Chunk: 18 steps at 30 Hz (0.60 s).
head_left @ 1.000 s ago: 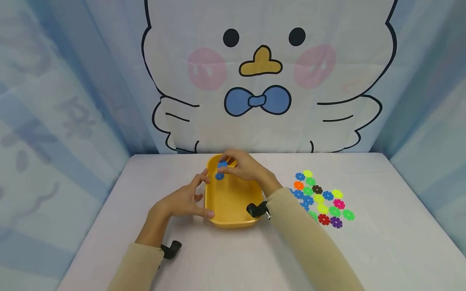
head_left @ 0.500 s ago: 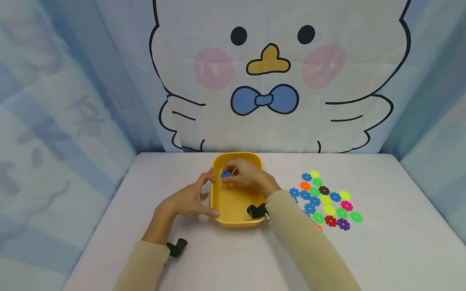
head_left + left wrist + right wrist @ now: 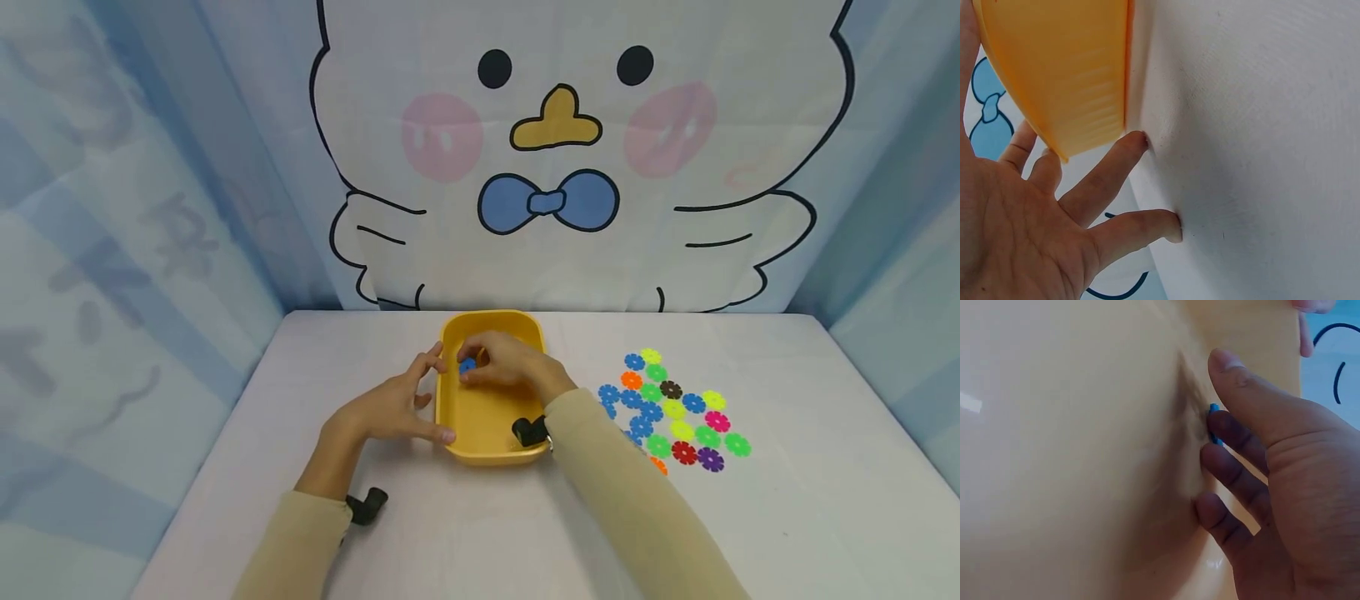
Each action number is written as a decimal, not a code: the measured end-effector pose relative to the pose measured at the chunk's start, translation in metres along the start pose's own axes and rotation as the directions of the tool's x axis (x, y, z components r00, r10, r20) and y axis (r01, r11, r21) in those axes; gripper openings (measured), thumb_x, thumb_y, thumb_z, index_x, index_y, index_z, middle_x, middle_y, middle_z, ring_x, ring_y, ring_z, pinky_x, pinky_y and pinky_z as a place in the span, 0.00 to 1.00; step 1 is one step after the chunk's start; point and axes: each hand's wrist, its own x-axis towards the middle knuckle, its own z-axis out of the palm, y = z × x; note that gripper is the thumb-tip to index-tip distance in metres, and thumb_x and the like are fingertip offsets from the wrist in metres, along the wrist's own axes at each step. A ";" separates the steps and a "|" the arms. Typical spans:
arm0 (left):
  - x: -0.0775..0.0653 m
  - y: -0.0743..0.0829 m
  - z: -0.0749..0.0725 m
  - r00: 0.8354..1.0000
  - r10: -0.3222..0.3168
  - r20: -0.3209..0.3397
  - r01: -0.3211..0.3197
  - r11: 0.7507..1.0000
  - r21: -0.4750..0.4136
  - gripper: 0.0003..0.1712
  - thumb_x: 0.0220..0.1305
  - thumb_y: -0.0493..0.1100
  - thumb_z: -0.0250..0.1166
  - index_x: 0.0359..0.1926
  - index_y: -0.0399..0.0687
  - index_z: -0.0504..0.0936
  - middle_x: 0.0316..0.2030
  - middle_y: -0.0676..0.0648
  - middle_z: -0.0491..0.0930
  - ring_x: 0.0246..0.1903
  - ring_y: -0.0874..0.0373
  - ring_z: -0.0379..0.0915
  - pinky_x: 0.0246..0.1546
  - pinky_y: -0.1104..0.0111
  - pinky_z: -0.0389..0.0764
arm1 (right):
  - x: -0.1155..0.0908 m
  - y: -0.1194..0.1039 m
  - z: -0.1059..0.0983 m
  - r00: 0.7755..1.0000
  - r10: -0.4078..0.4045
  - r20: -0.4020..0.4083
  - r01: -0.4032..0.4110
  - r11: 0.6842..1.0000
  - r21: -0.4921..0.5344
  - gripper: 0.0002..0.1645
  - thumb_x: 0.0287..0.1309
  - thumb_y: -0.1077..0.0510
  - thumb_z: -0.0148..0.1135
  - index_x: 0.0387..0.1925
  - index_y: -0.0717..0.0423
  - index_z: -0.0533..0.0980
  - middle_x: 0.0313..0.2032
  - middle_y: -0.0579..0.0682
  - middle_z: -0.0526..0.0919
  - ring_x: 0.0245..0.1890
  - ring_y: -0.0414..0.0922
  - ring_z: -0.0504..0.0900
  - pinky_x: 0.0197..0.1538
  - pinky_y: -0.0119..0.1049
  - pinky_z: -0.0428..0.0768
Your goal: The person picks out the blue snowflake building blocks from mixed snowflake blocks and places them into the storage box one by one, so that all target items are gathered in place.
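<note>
A yellow plastic tray (image 3: 487, 421) stands on the table. Spread along its left side is my left hand (image 3: 386, 410), with thumb and some fingertips touching the rim. In the left wrist view two fingertips (image 3: 1135, 141) rest on the tabletop beside the tray wall (image 3: 1066, 75). My right hand (image 3: 510, 362) reaches into the tray near its far left part. Under its bent fingers lies a small blue notched disc (image 3: 467, 365). The right wrist view shows the blue disc (image 3: 1214, 425) mostly hidden behind a fingertip, with the thumb (image 3: 1241, 384) apart from it.
To the right of the tray, several colourful notched discs (image 3: 684, 452) lie flat on the white table (image 3: 825, 492). The right sleeve (image 3: 615, 483) covers part of the group. Behind the table hangs a cartoon-printed curtain (image 3: 555, 258).
My right hand has come down further into the tray with its fingers around the blue pieces, of which less shows now. My left hand stays at the tray's side. The head view has shifted slightly.
</note>
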 end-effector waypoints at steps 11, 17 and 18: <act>0.002 0.002 0.000 1.000 -0.022 0.005 0.022 1.000 0.006 0.55 0.51 0.61 0.81 0.70 0.58 0.56 0.82 0.63 0.33 0.66 0.42 0.74 0.71 0.45 0.67 | 0.006 0.004 0.003 0.999 -0.051 -0.006 0.049 0.989 -0.141 0.19 0.64 0.47 0.71 0.54 0.47 0.82 0.46 0.49 0.79 0.45 0.45 0.74 0.57 0.38 0.77; -0.001 0.003 0.001 1.000 -0.031 0.004 0.031 0.999 -0.005 0.55 0.50 0.62 0.81 0.70 0.58 0.56 0.82 0.63 0.34 0.66 0.42 0.74 0.72 0.45 0.66 | 0.009 0.007 0.006 0.998 -0.069 0.002 0.068 0.980 -0.188 0.19 0.64 0.46 0.71 0.54 0.46 0.83 0.45 0.46 0.78 0.44 0.44 0.74 0.58 0.38 0.77; -0.001 0.002 0.001 0.999 -0.034 0.001 0.034 0.999 -0.004 0.55 0.50 0.62 0.81 0.70 0.58 0.56 0.82 0.63 0.33 0.66 0.42 0.74 0.71 0.45 0.67 | 0.010 0.006 0.006 0.998 -0.069 0.002 0.068 0.980 -0.186 0.19 0.64 0.47 0.71 0.54 0.46 0.83 0.45 0.46 0.78 0.44 0.44 0.74 0.57 0.38 0.77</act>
